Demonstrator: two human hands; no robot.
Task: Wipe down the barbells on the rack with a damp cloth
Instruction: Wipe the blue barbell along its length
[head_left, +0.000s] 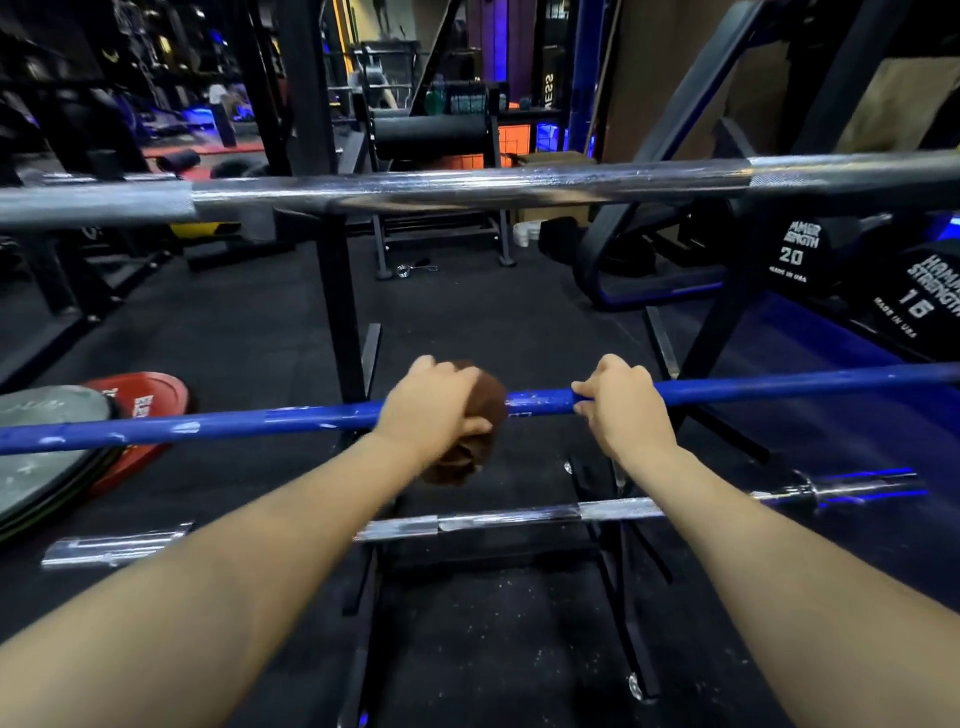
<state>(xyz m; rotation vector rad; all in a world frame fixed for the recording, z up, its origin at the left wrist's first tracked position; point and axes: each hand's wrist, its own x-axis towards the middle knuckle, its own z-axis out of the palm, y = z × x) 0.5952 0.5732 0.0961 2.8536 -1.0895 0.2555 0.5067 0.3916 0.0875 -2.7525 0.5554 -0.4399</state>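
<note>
Dim gym w/ black rubber floor (467, 312), dark machine frames and blue lighting in the bkgd. A black steel rack (340, 291) holds three bars at different hts: a thick chrome barbell (467, 187) across the top, a long blue-painted bar w/ chipped paint (208, 423) in the middle, and a thinner chrome barbell (498, 517) lowest, nearest the person. Left hand (434, 408) is curled over the blue bar, gripping a bunched brown cloth (491, 402) wrapped around it; cloth shows beyond the knuckles and hangs a bit below the bar. Right hand (626, 402) is just to the right on the same bar, fingers curled round the bare blue shaft; a short stretch of bar shows btwn the two hands. At left, on the floor, a grey round weight plate (47, 457) overlaps a red weight plate (150, 400). At right, black dumbbells (795, 254) marked 20 and 16 sit on a separate rack. A small metal spring collar (405, 270) lies on the floor beyond the rack.
</note>
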